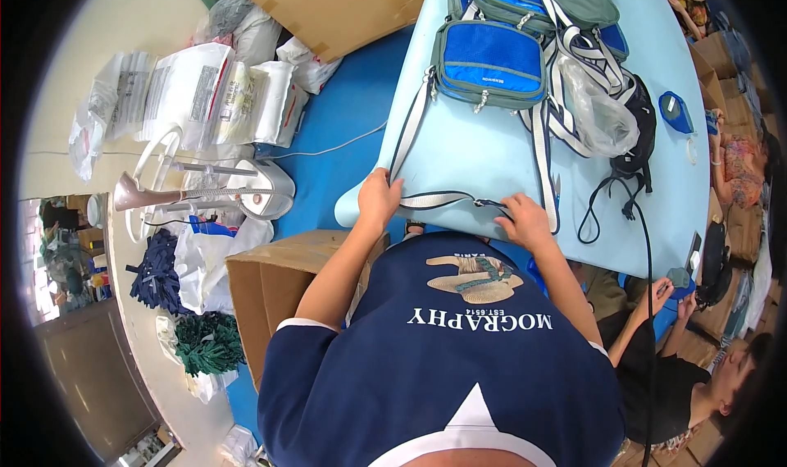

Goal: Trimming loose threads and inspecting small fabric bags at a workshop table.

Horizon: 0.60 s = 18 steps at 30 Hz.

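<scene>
Two hands on one strap (pixel 438 198) right now. My left hand (pixel 379 198) pinches its end at the table (pixel 492 159) edge, about 9 o'clock from my right hand (pixel 525 221), which is closed on the other end by the buckle. Strap lies flat betw. them at the near edge; the blue bag (pixel 490 61) it runs up to sits at 12 o'clock, w/ more bags behind. To do this well, I reckon: keep tension even, no twist in the webbing, thumbs on top, and keep clear of the black cord (pixel 611 196) at 3 o'clock.
</scene>
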Available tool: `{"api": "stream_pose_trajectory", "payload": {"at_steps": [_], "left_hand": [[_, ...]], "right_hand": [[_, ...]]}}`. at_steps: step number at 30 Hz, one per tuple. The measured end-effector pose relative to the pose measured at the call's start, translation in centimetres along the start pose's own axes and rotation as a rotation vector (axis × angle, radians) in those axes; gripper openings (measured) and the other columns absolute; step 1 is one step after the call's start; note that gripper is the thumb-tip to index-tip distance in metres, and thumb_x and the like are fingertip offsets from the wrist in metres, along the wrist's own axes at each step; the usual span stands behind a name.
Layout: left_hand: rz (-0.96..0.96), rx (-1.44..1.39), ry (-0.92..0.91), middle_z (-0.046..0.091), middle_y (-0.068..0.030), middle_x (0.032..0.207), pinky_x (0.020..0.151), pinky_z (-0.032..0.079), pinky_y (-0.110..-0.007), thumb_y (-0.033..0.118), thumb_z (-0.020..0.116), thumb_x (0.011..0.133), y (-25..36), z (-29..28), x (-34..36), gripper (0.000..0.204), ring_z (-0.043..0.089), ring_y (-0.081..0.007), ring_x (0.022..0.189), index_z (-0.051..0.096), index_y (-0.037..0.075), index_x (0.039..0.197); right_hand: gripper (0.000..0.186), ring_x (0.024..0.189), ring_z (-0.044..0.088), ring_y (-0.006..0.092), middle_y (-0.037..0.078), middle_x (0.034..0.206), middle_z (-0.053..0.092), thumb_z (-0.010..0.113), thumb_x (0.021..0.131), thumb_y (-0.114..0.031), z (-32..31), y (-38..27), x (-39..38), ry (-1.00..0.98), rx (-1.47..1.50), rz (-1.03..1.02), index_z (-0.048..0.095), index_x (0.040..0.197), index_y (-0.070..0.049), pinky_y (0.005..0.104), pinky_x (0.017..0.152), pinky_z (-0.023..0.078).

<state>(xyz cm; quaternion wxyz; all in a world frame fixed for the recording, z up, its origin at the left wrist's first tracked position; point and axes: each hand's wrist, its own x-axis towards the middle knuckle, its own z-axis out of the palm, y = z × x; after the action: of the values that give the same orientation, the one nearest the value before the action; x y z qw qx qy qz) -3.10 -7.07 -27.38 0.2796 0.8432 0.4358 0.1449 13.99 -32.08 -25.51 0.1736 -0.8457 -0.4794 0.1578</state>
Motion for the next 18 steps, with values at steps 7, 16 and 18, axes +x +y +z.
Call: {"api": "stream_pose_trajectory", "payload": {"at_steps": [7, 16, 18], "left_hand": [[-0.476, -1.475, -0.408, 0.062, -0.0063, 0.092, 0.068, 0.049, -0.024, 0.000, 0.053, 0.082, 2.0, 0.2, 2.1, 0.025, 0.060, -0.0164, 0.076, 0.051, 0.002, 0.108], [0.750, -0.354, -0.113, 0.054, -0.0138, 0.098, 0.072, 0.045, -0.036, -0.003, 0.060, 0.069, 4.1, 0.0, -2.6, 0.030, 0.055, -0.0305, 0.086, 0.056, 0.006, 0.098], [0.813, -0.239, -0.249, 0.055, -0.0130, 0.100, 0.073, 0.044, -0.038, 0.007, 0.068, 0.065, 6.9, -0.6, -3.2, 0.043, 0.055, -0.0304, 0.089, 0.054, 0.007, 0.105]], "right_hand": [[0.017, 0.076, 0.058, 0.0293, 0.010, 0.081, 0.058, 0.062, 0.075, -0.008, 2.1, -0.5, 0.8, 0.217, 0.165, -0.086, 0.058, 0.091, -0.007, 0.0377, 0.063, 0.047], [0.012, 0.073, 0.059, 0.0303, 0.010, 0.081, 0.061, 0.059, 0.077, -0.008, 1.0, -1.9, 1.8, 0.179, 0.246, -0.194, 0.059, 0.089, -0.007, 0.0387, 0.063, 0.047], [0.013, 0.074, 0.059, 0.0314, 0.012, 0.080, 0.061, 0.058, 0.079, -0.011, 1.1, -2.2, 2.1, 0.026, 0.325, -0.130, 0.060, 0.091, -0.007, 0.0381, 0.063, 0.047]]}}
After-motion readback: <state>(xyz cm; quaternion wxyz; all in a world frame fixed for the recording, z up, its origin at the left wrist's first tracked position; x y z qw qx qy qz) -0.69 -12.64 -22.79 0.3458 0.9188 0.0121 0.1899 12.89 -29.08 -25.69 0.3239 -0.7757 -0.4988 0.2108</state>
